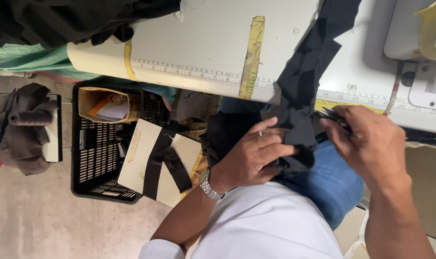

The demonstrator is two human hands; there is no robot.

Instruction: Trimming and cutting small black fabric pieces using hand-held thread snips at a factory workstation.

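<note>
Two hands: both bare, working over the lap of a seated person in blue jeans (330,177) and a white shirt (270,225).
Left hand (254,156): fingers closed on the lower end of a black cloth strip (306,72), pinching it against the lap; a ring on one finger and a metal watch (209,186) on the wrist.
Right hand (371,144): curled around a small dark metal tool (334,115), likely thread snips, whose tip points at the cloth just beside the left fingers.
Cloth: the strip runs from the lap up over the edge of a white sewing table (208,43) and out of the top of the view; its frayed end bunches under the left hand.
Table: pale top with a printed ruler (189,72) along its near edge and a yellow tape strip (252,55) across it; part of a sewing machine (419,33) at the far right.
Floor, left: a black plastic crate (90,158) with a cardboard sheet (136,163) resting on it, and black fabric strips (162,160) lying on the sheet; an open box of papers (107,105) in the crate.
Far left: a dark bundle (23,129) of cloth.
Top left: a heap of black fabric (74,19) over green cloth (30,57).
</note>
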